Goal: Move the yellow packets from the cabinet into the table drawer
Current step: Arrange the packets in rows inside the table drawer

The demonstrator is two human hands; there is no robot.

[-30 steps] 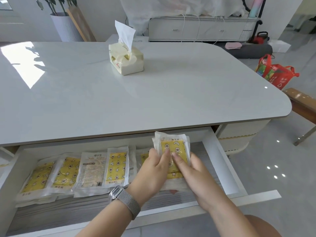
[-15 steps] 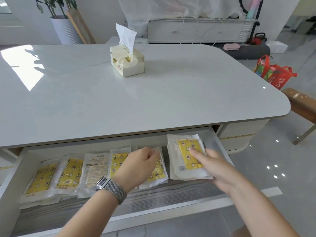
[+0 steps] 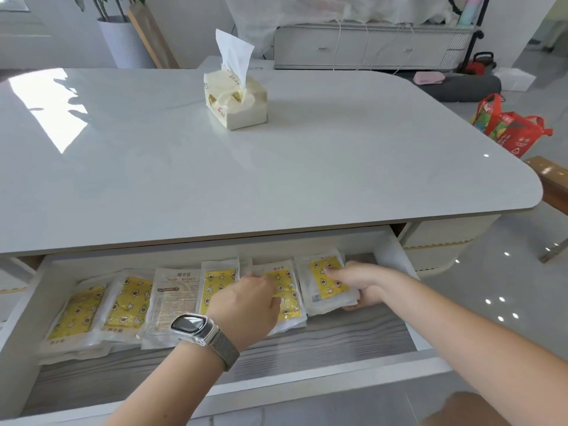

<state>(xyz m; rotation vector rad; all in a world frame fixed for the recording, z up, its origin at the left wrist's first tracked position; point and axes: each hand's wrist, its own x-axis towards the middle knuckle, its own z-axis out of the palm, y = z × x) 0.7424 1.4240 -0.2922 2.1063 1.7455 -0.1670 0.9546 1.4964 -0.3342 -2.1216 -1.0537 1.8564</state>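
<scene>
Glossy table [image 3: 307,167], crinkly plastic packets [image 3: 327,282]

Tissue pack [image 3: 236,101] on table [image 3: 338,167], upper centre; drawer [image 3: 396,256] below its front edge w/ packets [image 3: 129,302] in 1 row.

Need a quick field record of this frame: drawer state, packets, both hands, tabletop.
drawer: table drawer pulled open
packets: yellow packets in a row along the drawer's back
right hand: right hand grips the rightmost packet stack, thumb on top
left hand: left hand rests on the packet beside it, fingers curled
tabletop: tissue pack on the white table
</scene>
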